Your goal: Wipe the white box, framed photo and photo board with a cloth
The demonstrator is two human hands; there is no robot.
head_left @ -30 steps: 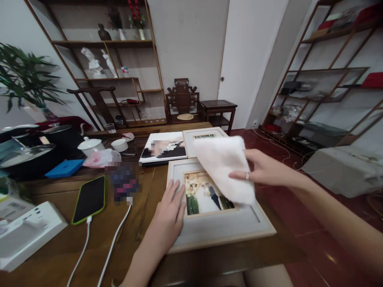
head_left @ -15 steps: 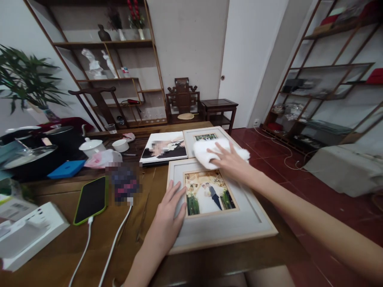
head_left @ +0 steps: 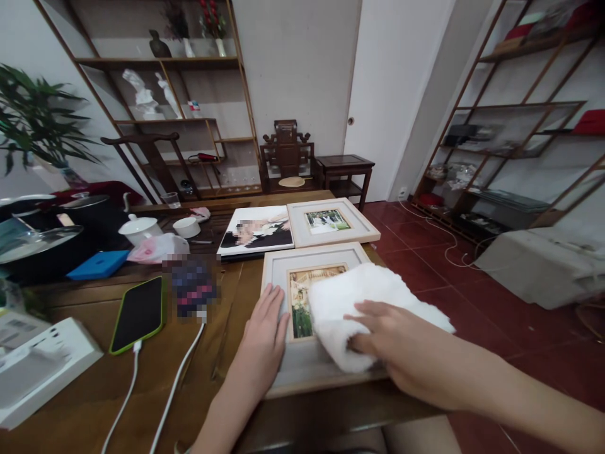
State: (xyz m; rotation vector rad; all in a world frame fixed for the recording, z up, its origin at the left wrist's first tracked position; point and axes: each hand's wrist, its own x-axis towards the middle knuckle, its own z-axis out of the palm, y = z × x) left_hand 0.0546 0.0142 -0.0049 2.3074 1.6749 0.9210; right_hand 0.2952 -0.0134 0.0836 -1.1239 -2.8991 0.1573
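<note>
A picture frame [head_left: 302,375] with a pale wood edge and grey mat lies flat at the table's front edge. My left hand [head_left: 265,334] rests on its left side, fingers stretched out and fairly close together. In my right hand [head_left: 401,347] is a white cloth [head_left: 363,296], bunched and pressed on the frame's right half. The cloth covers much of the wedding photo [head_left: 300,293]; part of it hangs past the frame's right edge. Just behind lies a second picture frame [head_left: 363,236], beside a white-edged photo panel [head_left: 258,230].
On the left are a phone [head_left: 139,315] on a white cable, a power strip [head_left: 51,366], a blue box [head_left: 99,265], a dark pan [head_left: 42,252] and a white teapot [head_left: 139,230]. A wooden chair [head_left: 287,151] stands behind the table.
My right hand has drawn the white cloth toward me, from the frame's far edge onto its near right part. The second frame's photo is uncovered. My left hand stays on the frame.
</note>
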